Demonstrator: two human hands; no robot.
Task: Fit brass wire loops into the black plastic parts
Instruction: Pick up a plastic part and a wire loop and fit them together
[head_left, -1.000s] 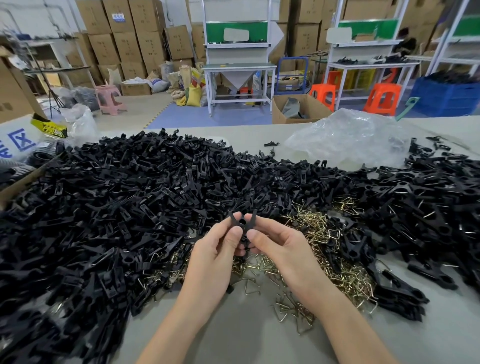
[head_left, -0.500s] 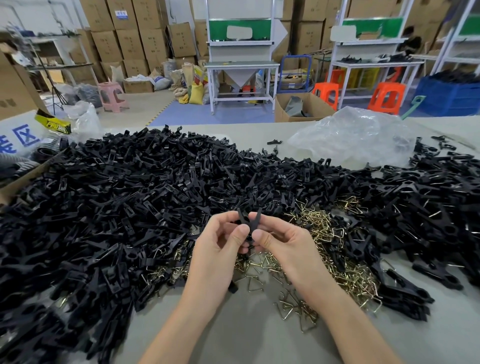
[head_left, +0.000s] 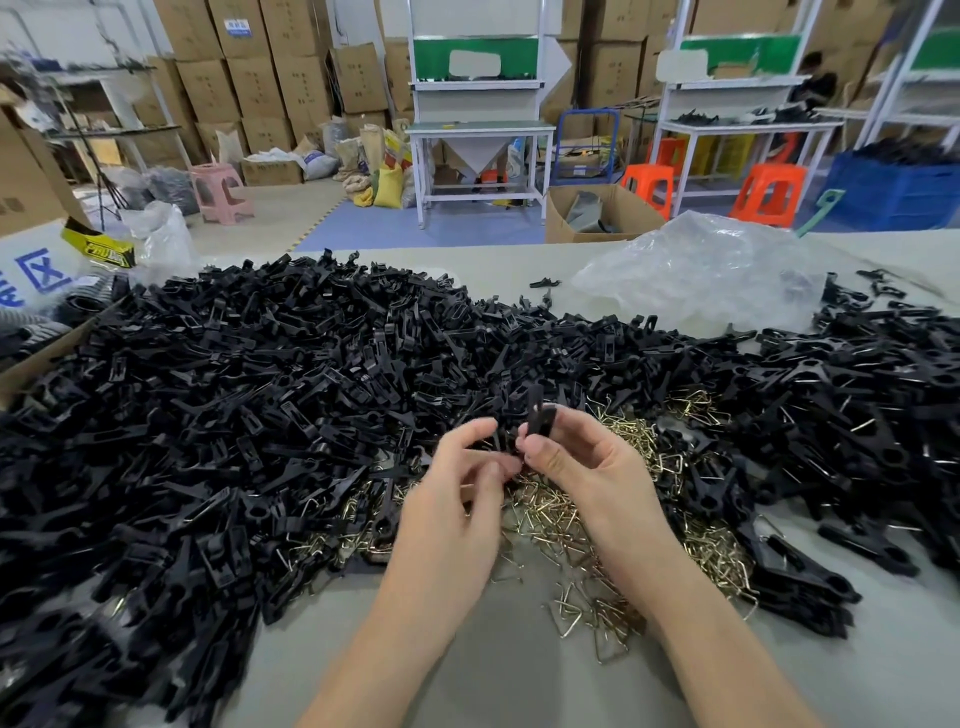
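Note:
A black plastic part (head_left: 536, 415) stands upright between the thumb and fingers of my right hand (head_left: 587, 467). My left hand (head_left: 457, 499) is just left of it, fingertips pinched close to the part's lower end; motion blur hides what they pinch. A heap of brass wire loops (head_left: 582, 525) lies on the table under and right of my hands. A large pile of loose black plastic parts (head_left: 249, 405) spreads across the table's left and middle, and another pile of black parts (head_left: 857, 395) lies on the right.
A crumpled clear plastic bag (head_left: 701, 270) lies at the back right of the grey table (head_left: 519, 686). A cardboard box (head_left: 31, 358) sits at the left edge. Beyond the table are stools, workbenches and stacked cartons.
My hands have drifted slightly apart; the black part, held by both hands before, now sits upright in my right hand's fingers while the left hand's fingers move beside it.

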